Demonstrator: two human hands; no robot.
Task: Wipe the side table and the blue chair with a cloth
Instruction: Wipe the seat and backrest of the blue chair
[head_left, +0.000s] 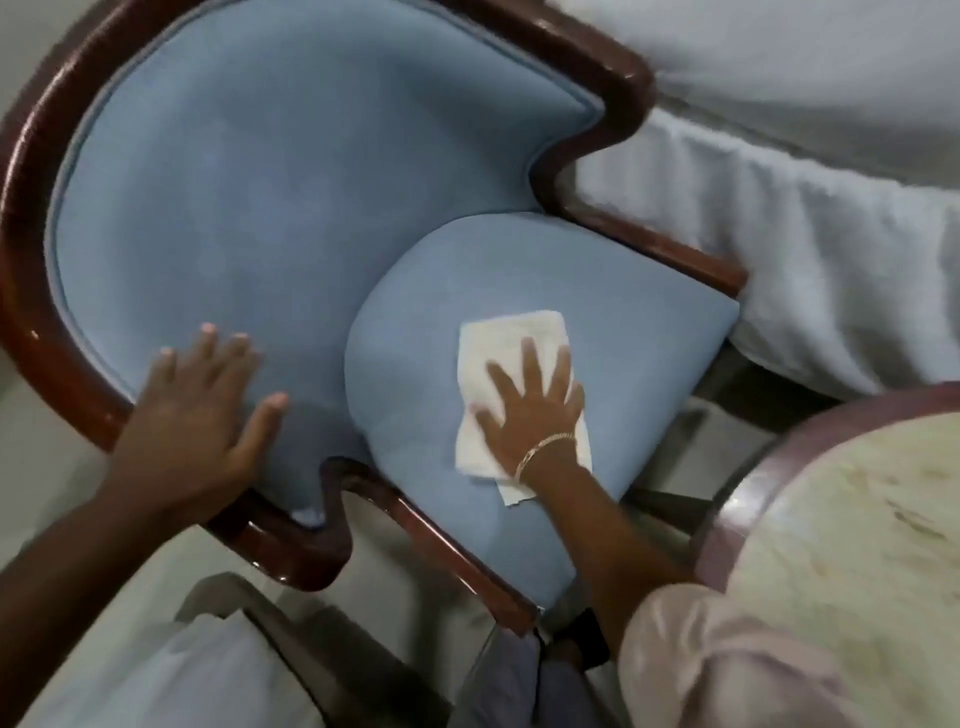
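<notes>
Chair (249, 208) step in hand: our right hand (530, 410) flat, fingers spread, pressing cloth (511, 338) on seat; left hand (197, 410) open, bracing backrest; next we sweep unwiped seat, judging table (737, 499) done or pending impossible

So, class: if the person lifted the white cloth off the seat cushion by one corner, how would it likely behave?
The white cloth would probably hang limp: it lies thin and folded flat under the right hand. It looks light, with a loose corner poking out by the wrist. On the blue seat cushion it likely drags, not slips.
</notes>
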